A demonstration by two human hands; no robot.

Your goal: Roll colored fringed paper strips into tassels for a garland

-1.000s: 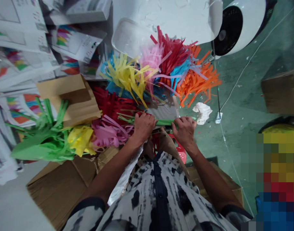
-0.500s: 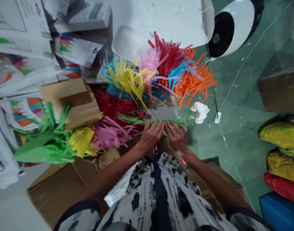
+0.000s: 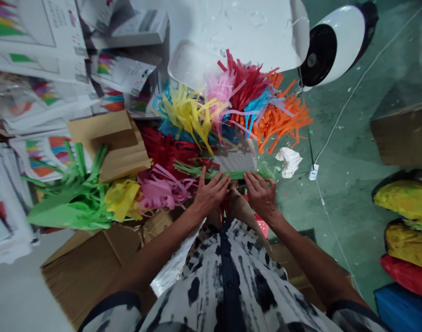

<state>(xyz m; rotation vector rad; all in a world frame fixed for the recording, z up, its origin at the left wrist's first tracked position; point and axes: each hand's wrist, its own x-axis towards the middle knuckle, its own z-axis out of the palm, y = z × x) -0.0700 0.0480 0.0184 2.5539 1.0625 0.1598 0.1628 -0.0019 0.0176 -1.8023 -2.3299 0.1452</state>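
Note:
A long, narrow roll of green tissue paper (image 3: 237, 175), fringed at both ends, lies crosswise in front of my body. My left hand (image 3: 211, 192) grips its left part, fingers pressed together over the paper. On the right part, my right hand (image 3: 261, 193) holds the roll with bent fingers. A short stretch of green paper shows between the hands. The thumbs' hold is partly hidden. Just beyond the roll lies a pale flat board (image 3: 237, 159). Pink fringed paper (image 3: 166, 189) and dark red fringed paper (image 3: 169, 150) sit beside my left hand.
Yellow (image 3: 190, 113), crimson (image 3: 247, 85) and orange tassels (image 3: 282, 115) are heaped beyond the board. Green fringed paper (image 3: 66, 207) and a cardboard box (image 3: 90, 263) are at left. White crumpled paper (image 3: 289, 161), a power cord (image 3: 345, 103) and a black-and-white appliance (image 3: 345, 41) are at right.
My hands have moved apart along the green roll, left hand to the left and right hand to the right. More green paper now shows between them. The view has shifted slightly.

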